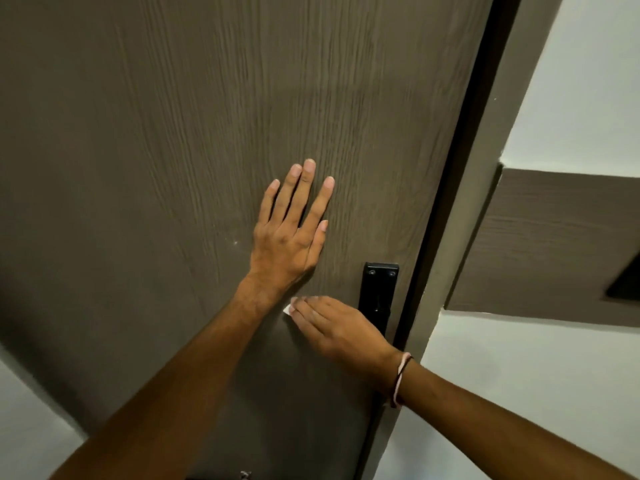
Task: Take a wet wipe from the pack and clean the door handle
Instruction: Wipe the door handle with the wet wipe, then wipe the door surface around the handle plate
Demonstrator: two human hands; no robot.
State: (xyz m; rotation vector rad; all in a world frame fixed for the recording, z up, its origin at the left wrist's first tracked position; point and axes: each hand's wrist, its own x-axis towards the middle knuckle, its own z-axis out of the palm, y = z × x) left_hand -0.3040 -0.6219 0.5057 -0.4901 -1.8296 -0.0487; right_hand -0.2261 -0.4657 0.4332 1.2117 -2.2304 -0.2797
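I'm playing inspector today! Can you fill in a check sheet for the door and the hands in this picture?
Surface: brown wood-grain door, shut against its frame.
Job's things: white wet wipe, only a corner showing under the right hand; black handle plate with two screws on top, the handle itself hidden by the hand. Wipe pack: nothing seen.
Clutter: nothing seen.
Grippers: left hand flat on the door, fingers spread, empty; right hand pressing the wipe beside the plate.
Cables: nothing seen; a thread band sits on the right wrist.
Surroundings: white wall to the right with a brown panel.
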